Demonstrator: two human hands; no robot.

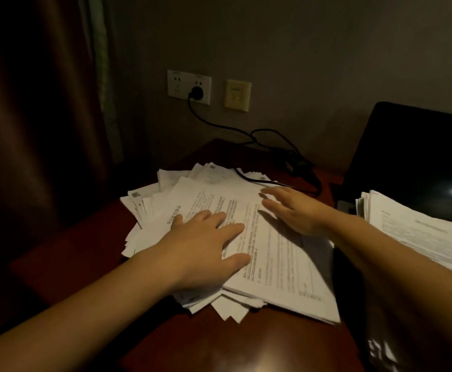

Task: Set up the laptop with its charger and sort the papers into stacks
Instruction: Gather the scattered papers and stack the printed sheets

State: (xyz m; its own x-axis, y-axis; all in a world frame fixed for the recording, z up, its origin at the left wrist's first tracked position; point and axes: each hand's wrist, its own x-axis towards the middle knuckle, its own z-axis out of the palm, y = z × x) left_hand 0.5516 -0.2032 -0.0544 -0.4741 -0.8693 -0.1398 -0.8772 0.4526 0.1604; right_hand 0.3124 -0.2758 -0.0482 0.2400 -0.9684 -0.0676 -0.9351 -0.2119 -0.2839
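Note:
A messy pile of printed white papers (273,253) lies in the middle of the dark red desk (286,347). My left hand (206,245) rests flat on the top sheet with its fingers spread. My right hand (294,208) hovers over the pile's far right part, fingers straight. A second paper stack (418,232) lies at the right, over the base of the open black laptop (412,157). The charger cable (219,124) runs from a plug in the white wall socket (189,87) to the charger brick (300,166) on the desk behind the pile.
A dark curtain (39,116) hangs at the left, beside the desk. A yellowish wall plate (237,95) sits to the right of the socket. Bare desk shows in front of the pile and at its left.

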